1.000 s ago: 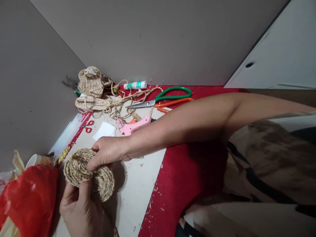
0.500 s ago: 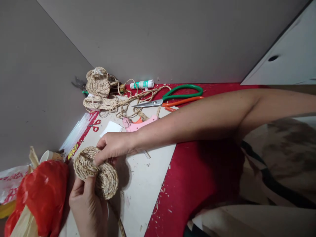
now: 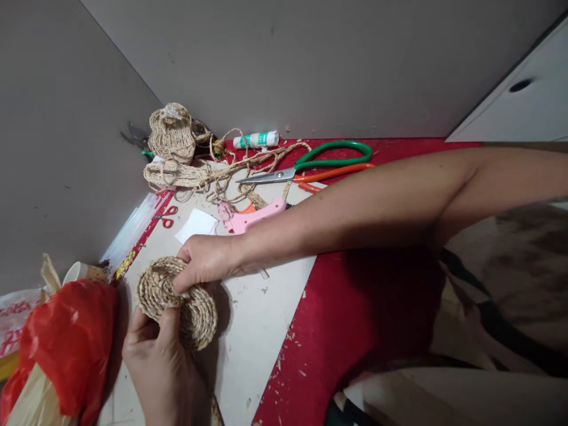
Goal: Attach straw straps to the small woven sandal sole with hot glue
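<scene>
The left hand (image 3: 153,361) and right hand (image 3: 210,258) pinch the coiled rope piece (image 3: 202,316) at near left over the board (image 3: 252,319); its two rounded lobes (image 3: 151,291) look formed, but trailing cord (image 3: 215,411) suggests unfinished work.

My left hand (image 3: 160,352) and right hand (image 3: 206,261) are bare, as is my right forearm (image 3: 310,228). I wear pale clothing (image 3: 515,260) with blurry brown mottling and broad dark bands (image 3: 506,328).
</scene>
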Tool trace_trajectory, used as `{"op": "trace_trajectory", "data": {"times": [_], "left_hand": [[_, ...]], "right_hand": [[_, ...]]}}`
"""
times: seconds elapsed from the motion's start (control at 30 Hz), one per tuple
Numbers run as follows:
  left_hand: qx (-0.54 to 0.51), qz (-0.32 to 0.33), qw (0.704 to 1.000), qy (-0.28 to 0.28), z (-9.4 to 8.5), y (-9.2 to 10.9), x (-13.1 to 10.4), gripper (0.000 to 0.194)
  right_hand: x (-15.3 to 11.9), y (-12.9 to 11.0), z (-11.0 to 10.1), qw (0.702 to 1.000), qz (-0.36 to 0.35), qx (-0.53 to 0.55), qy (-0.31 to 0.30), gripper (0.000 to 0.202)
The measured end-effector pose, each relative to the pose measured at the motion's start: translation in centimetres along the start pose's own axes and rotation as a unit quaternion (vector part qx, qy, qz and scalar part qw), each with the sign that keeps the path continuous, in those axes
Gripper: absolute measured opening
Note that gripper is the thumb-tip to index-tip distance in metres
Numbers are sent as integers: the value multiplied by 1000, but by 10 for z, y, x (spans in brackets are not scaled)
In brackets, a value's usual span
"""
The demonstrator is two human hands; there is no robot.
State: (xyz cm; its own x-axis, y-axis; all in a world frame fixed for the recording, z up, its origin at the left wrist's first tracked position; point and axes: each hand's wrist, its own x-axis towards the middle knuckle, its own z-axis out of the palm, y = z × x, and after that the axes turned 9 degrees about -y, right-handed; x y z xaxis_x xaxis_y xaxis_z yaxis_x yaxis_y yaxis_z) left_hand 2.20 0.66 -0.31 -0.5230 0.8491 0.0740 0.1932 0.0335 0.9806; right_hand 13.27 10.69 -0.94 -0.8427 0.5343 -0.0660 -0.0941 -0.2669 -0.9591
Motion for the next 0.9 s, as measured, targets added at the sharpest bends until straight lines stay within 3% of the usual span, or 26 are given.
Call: {"op": "trace_trajectory", "data": {"times": [0.17, 0.57, 0.9], "left_hand": [[-32, 1, 999, 0, -8, -5, 12, 37], [-91, 16, 995, -34, -16, -8, 20, 29], [-36, 7, 999, 3, -18, -8, 18, 32]], "right_hand": [[3, -3, -1, 998, 8, 54, -44, 14], [3, -6, 0, 999, 13, 30, -20, 18], [-4, -6, 5, 998, 9, 18, -53, 19]]}}
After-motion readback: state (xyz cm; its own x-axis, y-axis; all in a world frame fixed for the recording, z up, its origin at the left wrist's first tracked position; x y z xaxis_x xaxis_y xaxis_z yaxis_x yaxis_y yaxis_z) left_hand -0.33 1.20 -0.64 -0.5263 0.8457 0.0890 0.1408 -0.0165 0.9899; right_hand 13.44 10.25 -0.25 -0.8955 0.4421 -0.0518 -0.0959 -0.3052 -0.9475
